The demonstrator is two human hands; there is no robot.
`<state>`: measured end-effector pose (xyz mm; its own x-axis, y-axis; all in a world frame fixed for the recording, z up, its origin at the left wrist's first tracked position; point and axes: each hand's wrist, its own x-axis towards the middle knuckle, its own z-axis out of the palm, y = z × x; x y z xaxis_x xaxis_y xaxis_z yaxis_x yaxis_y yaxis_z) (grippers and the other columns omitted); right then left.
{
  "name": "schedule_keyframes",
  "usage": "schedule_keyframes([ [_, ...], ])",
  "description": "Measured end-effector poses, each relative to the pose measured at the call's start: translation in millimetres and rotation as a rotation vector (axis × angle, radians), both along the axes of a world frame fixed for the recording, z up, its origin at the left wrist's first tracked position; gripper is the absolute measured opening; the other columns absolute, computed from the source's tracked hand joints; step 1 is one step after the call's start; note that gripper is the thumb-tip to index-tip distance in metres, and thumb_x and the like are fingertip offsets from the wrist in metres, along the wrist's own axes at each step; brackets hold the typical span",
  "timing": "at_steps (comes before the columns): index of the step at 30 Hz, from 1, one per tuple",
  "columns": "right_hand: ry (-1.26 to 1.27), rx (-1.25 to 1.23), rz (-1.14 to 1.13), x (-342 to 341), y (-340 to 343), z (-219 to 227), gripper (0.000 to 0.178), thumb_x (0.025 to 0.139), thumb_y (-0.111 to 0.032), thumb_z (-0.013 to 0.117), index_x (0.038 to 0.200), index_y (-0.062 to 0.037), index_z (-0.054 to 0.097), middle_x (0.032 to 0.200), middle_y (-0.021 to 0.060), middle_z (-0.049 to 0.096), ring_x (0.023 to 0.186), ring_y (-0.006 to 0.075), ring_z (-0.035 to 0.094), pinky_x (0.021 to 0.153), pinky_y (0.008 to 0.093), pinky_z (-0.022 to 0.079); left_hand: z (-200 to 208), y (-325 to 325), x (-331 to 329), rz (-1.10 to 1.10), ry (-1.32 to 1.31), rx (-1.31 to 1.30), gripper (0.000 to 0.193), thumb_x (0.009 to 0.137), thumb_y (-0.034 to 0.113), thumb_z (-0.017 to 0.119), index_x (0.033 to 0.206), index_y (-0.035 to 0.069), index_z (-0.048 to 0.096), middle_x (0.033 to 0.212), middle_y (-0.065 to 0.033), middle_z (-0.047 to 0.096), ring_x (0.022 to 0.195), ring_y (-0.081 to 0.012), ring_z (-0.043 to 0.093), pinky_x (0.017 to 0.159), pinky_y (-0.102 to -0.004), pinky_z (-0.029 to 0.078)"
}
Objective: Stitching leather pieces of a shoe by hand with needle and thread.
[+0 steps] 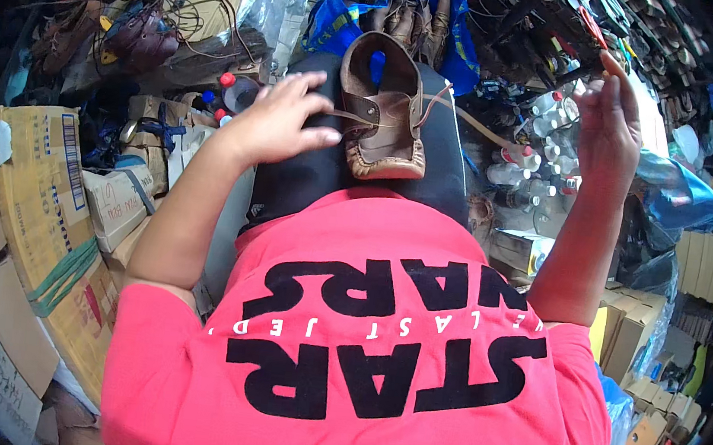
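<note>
Here, the fingers (313,101) of the left hand (276,123) are spread loose and flat, their tips resting on the near side of a brown leather shoe (383,108) and on the thin lace (346,119) that runs out from its eyelets. They grip nothing; they only press lightly against the shoe's flank. The shoe lies on the person's dark-trousered lap (309,174), sole side away, its open mouth facing up and its stitched toe pointing back toward the pink shirt (361,345).

To the right of the shoe, the right hand (608,127) is lifted well clear of it, palm turned inward, fingers (616,72) half open and slightly curled. A long end of lace (480,124) trails from the shoe toward that hand, but whether the fingers actually pinch it I cannot tell.

Beyond the shoe, farther from the person, a blue plastic bag (343,21) holds another pair of brown shoes (409,15). Right of the shoe, below the raised hand, stands a cluster of small clear bottles with red caps (527,167). Left of the shoe, past the left wrist, more red-capped bottles (227,92) sit among tangled cords and worn footwear (137,34). Farther left still, cardboard boxes (38,189) are stacked, one bound with green strapping. Off to the right of the shoe, more small cardboard boxes (632,330) pile up.
</note>
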<state>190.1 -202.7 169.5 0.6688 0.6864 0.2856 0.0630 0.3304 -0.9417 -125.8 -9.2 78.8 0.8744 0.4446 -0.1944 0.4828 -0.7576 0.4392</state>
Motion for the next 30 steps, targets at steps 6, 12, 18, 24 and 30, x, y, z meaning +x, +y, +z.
schedule_keyframes([
  [6,-0.436,-0.442,0.533,-62,44,-21,0.021,0.092,-0.013,0.066,0.112,-0.0067,0.071,0.088,0.0013,0.068,0.076,0.0095,0.061,0.07,0.0266,0.051,80,-9,-22,-0.067,-0.107,-0.59,0.022,0.094,0.024,0.066,0.09,0.003,0.062,0.073,-0.0013,0.055,0.071,-0.0091,0.049,0.063,-0.0288,0.041],
  [12,-0.757,-0.355,1.144,-92,57,4,0.014,0.083,-0.007,0.072,0.096,-0.0014,0.072,0.088,0.0104,0.067,0.08,0.0226,0.066,0.073,0.0327,0.052,144,-21,-9,-0.112,-0.558,-0.424,0.019,0.093,0.019,0.068,0.086,0.002,0.061,0.074,0.0028,0.054,0.069,-0.0042,0.048,0.059,-0.0218,0.038],
  [18,-1.442,-0.529,0.505,-62,11,28,0.014,0.075,-0.008,0.075,0.088,-0.0037,0.072,0.081,0.0095,0.064,0.076,0.0294,0.063,0.069,0.0382,0.05,117,-10,19,-0.138,-0.721,-0.429,0.014,0.093,0.013,0.067,0.098,0.001,0.068,0.088,-0.0048,0.064,0.079,-0.0112,0.058,0.07,-0.0254,0.047],
  [24,-1.568,-0.113,0.111,-63,17,-1,0.023,0.074,-0.006,0.076,0.095,-0.0141,0.072,0.088,0.0022,0.067,0.079,0.0225,0.064,0.077,0.0362,0.05,62,-20,81,-0.293,-0.744,-0.205,0.025,0.094,0.005,0.06,0.117,0.003,0.068,0.115,-0.0118,0.067,0.111,-0.0252,0.062,0.097,-0.0339,0.046],
  [30,-1.37,-0.037,0.147,-70,31,-19,0.018,0.074,-0.008,0.077,0.091,-0.0128,0.073,0.089,0.0022,0.07,0.077,0.0222,0.065,0.075,0.0349,0.05,51,-10,68,-0.159,-0.616,-0.448,0.012,0.086,0.006,0.071,0.097,0.001,0.071,0.088,-0.0048,0.07,0.087,-0.012,0.064,0.082,-0.0272,0.05],
])
